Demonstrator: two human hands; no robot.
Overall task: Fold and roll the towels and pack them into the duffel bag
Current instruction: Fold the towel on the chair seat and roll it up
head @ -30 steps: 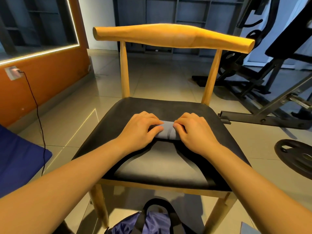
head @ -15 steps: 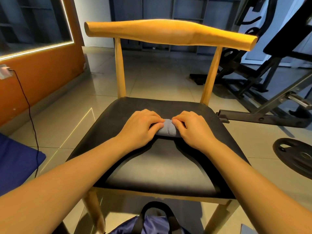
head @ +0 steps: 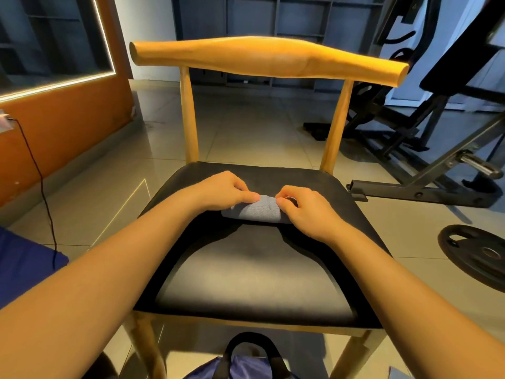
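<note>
Two hands: left hand (head: pixel 222 190), right hand (head: pixel 304 209) – each pinches the small grey rolled towel (head: pixel 257 212)
Surface: black padded chair seat (head: pixel 254 283) – towel lies mid-seat
Room: glossy tiled floor (head: pixel 246 132); blue nylon duffel bag (head: pixel 246 369) below the seat's front edge

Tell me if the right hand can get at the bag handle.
Probably yes: the bag handle stands uncovered below the front edge of the chair, nearer the person; but the right hand is busy pinching the towel.

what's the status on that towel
Left hand and right hand pinch the grey towel. Rolled, on chair seat. Duffel bag near, nothing in the way.
</note>
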